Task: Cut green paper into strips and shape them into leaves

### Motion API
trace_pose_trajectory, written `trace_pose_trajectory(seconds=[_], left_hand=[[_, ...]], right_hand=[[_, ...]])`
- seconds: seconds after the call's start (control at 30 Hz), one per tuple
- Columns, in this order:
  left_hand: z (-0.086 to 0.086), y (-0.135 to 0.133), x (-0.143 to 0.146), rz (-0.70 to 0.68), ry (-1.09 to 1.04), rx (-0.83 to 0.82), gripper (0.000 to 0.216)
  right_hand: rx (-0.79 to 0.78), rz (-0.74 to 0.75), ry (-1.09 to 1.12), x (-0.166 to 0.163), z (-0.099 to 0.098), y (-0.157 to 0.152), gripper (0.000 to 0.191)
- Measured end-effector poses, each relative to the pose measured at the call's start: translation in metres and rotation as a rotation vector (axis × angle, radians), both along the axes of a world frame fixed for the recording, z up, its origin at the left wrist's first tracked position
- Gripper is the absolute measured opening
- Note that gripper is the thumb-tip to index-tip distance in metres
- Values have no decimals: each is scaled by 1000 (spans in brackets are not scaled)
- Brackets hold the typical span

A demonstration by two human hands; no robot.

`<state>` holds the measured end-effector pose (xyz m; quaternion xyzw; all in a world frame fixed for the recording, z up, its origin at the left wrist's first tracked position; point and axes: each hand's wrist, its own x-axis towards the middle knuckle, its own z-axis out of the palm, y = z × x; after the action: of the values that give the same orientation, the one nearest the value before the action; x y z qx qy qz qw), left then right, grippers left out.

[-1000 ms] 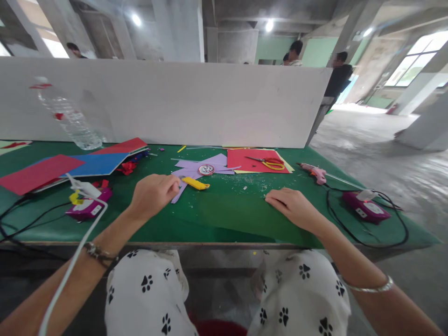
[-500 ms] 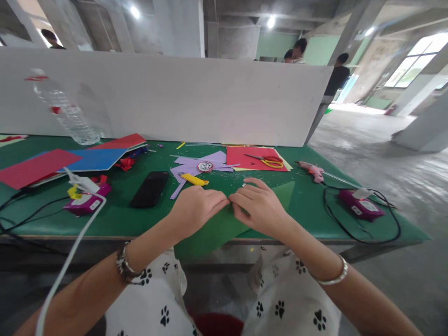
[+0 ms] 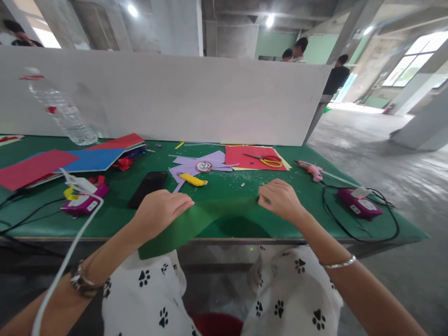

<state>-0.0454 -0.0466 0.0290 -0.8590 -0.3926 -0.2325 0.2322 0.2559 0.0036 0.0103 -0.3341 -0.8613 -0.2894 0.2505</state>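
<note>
Open table (image 3: 231,184) just beyond the sheet (image 3: 217,217) bowed between both hands' fingers. Phone (image 3: 147,188) blocks ahead of left fingers (image 3: 182,202); cable (image 3: 323,205) loops right of right fingers (image 3: 266,192).

We see a green table (image 3: 308,205) bearing a black phone (image 3: 148,187); right of the phone lie a yellow cutter (image 3: 192,179), a green sheet (image 3: 210,217) and a glue gun (image 3: 311,170).

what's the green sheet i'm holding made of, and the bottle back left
Green sheet: probably thin craft paper or foam, matte; it bows and droops off the table edge. Water bottle: clear glossy plastic, apparently; see-through, ribbed wall.
</note>
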Motion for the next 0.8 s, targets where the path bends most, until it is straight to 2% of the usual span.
trace_pose_trajectory(seconds=[0.07, 0.13, 0.2, 0.23, 0.27, 0.37, 0.47, 0.6, 0.8], left_hand=[[0, 0, -9, 28, 15, 20, 45], [2, 2, -10, -11, 52, 46, 44], [7, 4, -5, -81, 114, 81, 42], [9, 5, -1, -111, 142, 103, 41], [12, 6, 4, -134, 162, 126, 40], [18, 10, 11, -178, 195, 180, 36], [19, 14, 8, -200, 245, 172, 35], [15, 20, 6, -168, 286, 139, 36], [5, 26, 40, -163, 246, 256, 28]], right_hand=[[-31, -97, 46, 16, -4, 6, 24], [-63, -155, 157, 18, -3, 7, 23], [-98, -117, 277, 4, 4, 3, 21], [-138, -50, 289, -7, 9, 0, 18], [-181, 32, 266, -20, 14, -4, 16], [-317, 186, 105, -54, 24, -12, 31], [-376, 188, 42, -68, 24, -12, 19], [-369, 199, -12, -68, 18, -6, 26], [-404, 229, -77, -75, 19, -6, 26]])
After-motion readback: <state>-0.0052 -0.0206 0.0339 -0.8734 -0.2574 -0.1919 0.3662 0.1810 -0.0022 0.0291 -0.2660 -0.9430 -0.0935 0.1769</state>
